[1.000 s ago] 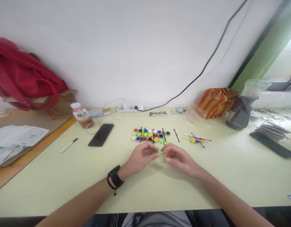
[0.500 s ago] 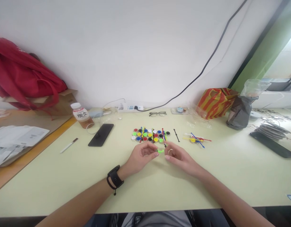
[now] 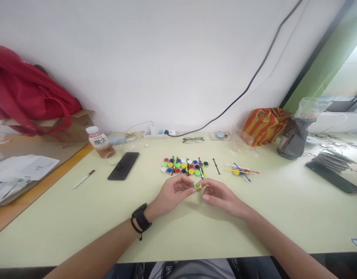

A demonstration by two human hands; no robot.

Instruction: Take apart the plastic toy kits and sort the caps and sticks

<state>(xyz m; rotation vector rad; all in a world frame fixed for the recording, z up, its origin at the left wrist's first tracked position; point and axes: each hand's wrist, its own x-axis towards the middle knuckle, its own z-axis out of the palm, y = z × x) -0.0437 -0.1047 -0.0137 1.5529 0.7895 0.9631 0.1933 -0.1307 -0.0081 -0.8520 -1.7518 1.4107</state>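
Observation:
My left hand (image 3: 173, 195) pinches a small bright green plastic piece (image 3: 197, 187) between thumb and index finger, above the table. The index finger of my right hand (image 3: 223, 197) reaches to the piece and appears to touch its right end, while its thumb stays apart below. Just beyond my hands lie rows of small round discs (image 3: 170, 165) in several colours, with thin coloured arrow-ended sticks (image 3: 200, 164) laid across them. A black arrow-ended stick (image 3: 216, 166) lies alone to their right. Further right is a loose pile of yellow, blue and red arrow-ended sticks (image 3: 242, 171).
On the left are a black phone (image 3: 124, 166), a drink bottle (image 3: 100, 142), a white pen-like stick (image 3: 84, 179) and a red bag (image 3: 27, 93). Glasses (image 3: 193, 140) and a power strip (image 3: 159, 133) sit near the wall. A striped bag (image 3: 264, 126) stands at the back right.
My right index finger has straightened and moved left onto the green piece, away from its thumb. My left hand has stayed in place with the piece in it.

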